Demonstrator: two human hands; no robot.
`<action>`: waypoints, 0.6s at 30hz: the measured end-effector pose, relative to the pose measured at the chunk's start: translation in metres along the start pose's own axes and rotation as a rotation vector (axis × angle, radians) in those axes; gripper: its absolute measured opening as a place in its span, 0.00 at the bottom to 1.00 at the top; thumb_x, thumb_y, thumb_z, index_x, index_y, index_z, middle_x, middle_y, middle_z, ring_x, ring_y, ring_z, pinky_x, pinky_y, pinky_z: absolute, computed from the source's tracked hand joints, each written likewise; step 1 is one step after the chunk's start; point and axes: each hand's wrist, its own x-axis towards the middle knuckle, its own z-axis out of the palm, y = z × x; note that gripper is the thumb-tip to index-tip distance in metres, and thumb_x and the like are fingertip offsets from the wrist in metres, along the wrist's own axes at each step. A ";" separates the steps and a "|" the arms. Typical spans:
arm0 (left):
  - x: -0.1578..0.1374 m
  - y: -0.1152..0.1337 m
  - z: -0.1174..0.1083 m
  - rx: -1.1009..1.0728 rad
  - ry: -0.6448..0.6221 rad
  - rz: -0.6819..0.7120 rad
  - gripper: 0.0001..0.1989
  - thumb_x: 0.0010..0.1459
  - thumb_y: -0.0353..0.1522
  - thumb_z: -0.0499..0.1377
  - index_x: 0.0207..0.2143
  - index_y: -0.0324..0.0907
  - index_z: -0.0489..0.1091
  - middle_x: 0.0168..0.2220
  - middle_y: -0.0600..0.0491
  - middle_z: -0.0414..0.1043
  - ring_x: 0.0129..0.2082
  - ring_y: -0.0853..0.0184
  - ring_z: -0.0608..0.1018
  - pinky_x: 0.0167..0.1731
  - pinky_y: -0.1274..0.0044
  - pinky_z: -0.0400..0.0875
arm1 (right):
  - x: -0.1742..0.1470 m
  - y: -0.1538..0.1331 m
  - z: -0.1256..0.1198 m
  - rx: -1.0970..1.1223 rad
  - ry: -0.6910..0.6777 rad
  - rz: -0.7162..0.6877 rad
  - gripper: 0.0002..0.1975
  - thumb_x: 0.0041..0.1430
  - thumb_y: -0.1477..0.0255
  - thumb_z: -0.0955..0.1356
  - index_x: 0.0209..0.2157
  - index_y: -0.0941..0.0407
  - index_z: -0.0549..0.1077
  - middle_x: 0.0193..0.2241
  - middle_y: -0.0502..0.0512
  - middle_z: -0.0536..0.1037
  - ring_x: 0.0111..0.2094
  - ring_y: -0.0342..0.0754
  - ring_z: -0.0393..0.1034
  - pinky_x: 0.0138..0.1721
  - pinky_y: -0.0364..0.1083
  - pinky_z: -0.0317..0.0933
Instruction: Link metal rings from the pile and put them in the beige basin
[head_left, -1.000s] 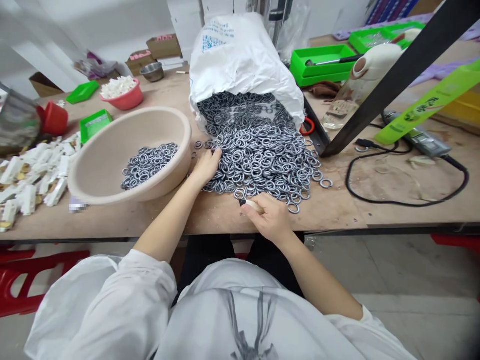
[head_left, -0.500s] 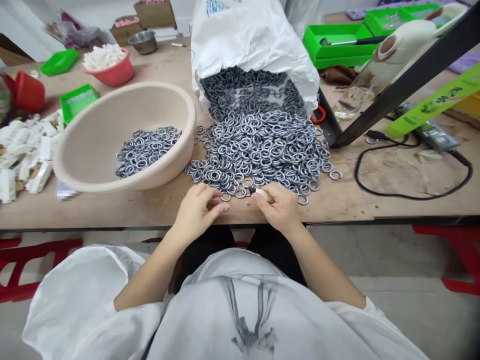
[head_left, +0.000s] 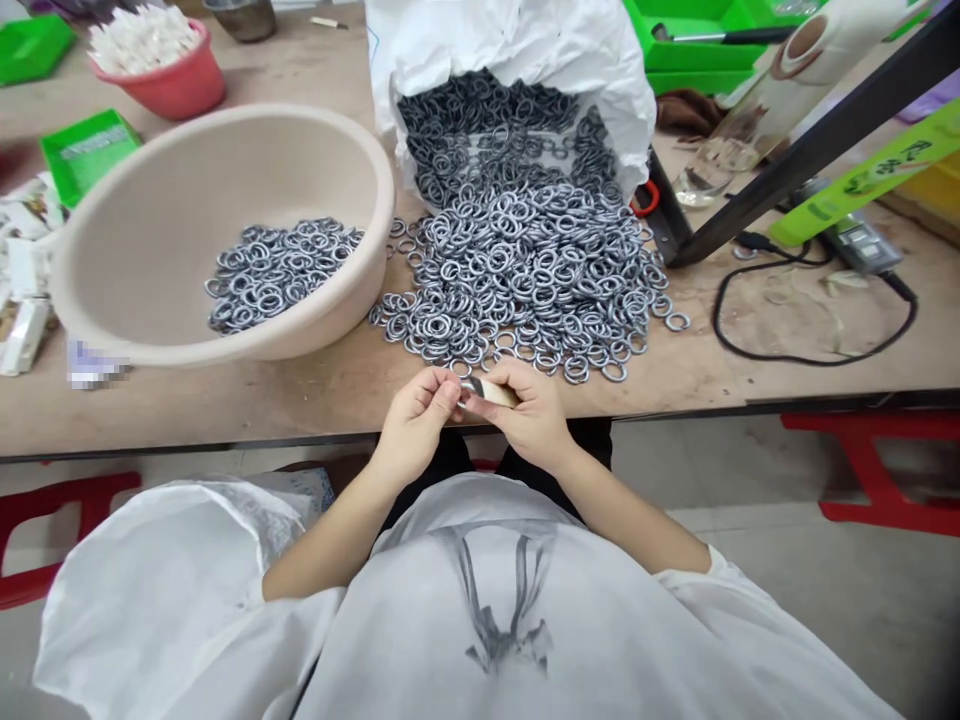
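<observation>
My left hand [head_left: 416, 415] is closed in a pinch on a grey ring [head_left: 464, 397] at the table's front edge. In my right hand [head_left: 534, 412] is a short blade-like tool [head_left: 496, 393] with a pale handle and a dark flat tip. That tip meets the ring by my left fingertips; whether it is inside the ring or beside it I cannot tell. Just beyond both hands lies a heap of grey rings [head_left: 525, 260], spilling from a white sack [head_left: 510, 40]. To the left, a large beige basin [head_left: 225, 150] holds more of these rings.
White pieces [head_left: 26, 265] and a green tray [head_left: 86, 150] lie left of the basin, with a red bowl [head_left: 169, 85] of white pieces behind. On the right are a dark metal bar [head_left: 810, 145], a black cable [head_left: 795, 355] and red-handled scissors [head_left: 646, 198].
My left hand has closed on a ring from the heap's near edge. Both hands have come together, the right bringing the tool leftward to the ring. The view has tilted down.
</observation>
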 end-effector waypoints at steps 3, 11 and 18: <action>-0.004 -0.002 0.008 0.037 0.042 0.058 0.22 0.57 0.52 0.60 0.28 0.42 0.71 0.25 0.54 0.69 0.26 0.69 0.68 0.28 0.78 0.64 | 0.000 -0.002 0.011 0.159 0.048 0.108 0.24 0.54 0.49 0.72 0.24 0.55 0.68 0.22 0.46 0.67 0.25 0.42 0.62 0.29 0.43 0.59; -0.006 0.003 0.015 -0.273 -0.053 -0.120 0.25 0.54 0.51 0.63 0.21 0.42 0.62 0.18 0.58 0.56 0.20 0.73 0.60 0.23 0.78 0.60 | 0.005 -0.004 0.000 0.074 -0.026 0.093 0.26 0.61 0.44 0.63 0.32 0.54 0.70 0.25 0.48 0.68 0.27 0.43 0.63 0.30 0.44 0.59; -0.007 0.010 0.018 -0.439 -0.002 -0.244 0.25 0.49 0.50 0.67 0.21 0.41 0.61 0.16 0.60 0.56 0.18 0.75 0.60 0.23 0.79 0.62 | -0.007 -0.013 -0.009 -0.390 -0.092 -0.197 0.26 0.67 0.50 0.59 0.25 0.55 0.68 0.21 0.50 0.68 0.24 0.43 0.60 0.29 0.45 0.52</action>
